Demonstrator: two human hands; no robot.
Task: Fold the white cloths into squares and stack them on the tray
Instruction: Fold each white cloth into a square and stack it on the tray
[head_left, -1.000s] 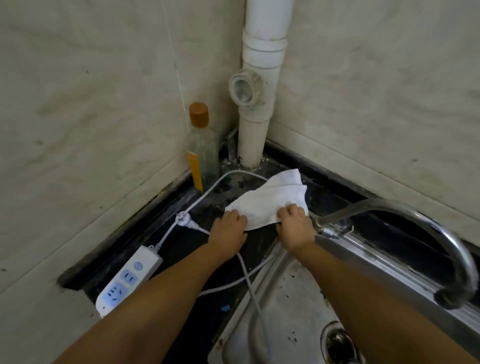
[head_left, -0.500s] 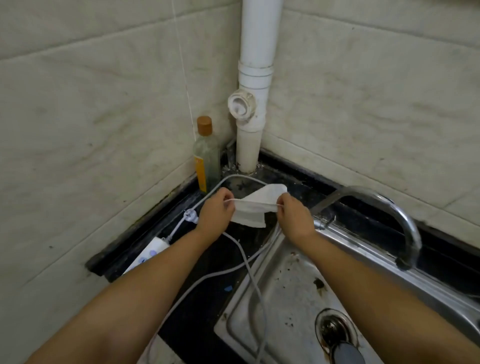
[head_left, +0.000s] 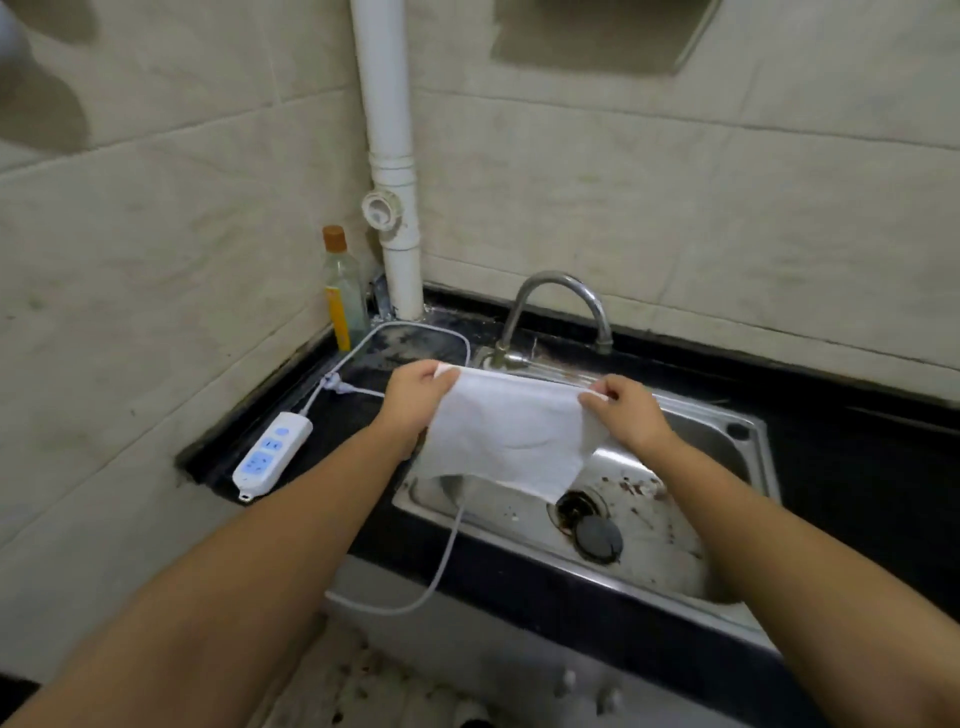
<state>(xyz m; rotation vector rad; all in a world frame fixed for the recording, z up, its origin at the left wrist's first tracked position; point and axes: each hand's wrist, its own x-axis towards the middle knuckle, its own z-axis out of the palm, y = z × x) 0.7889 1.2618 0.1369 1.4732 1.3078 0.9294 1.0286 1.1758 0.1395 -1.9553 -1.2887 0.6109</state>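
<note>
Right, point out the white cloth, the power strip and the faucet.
white cloth (head_left: 511, 434), head view, middle of the hanging sheet.
power strip (head_left: 271, 452), head view, its top face by the sockets.
faucet (head_left: 558, 283), head view, top of the curved spout.

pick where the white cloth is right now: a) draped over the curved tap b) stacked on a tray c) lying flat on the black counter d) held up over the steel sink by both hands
d: the left hand and right hand each pinch a top corner of the white cloth, which hangs above the stainless steel sink.
</note>
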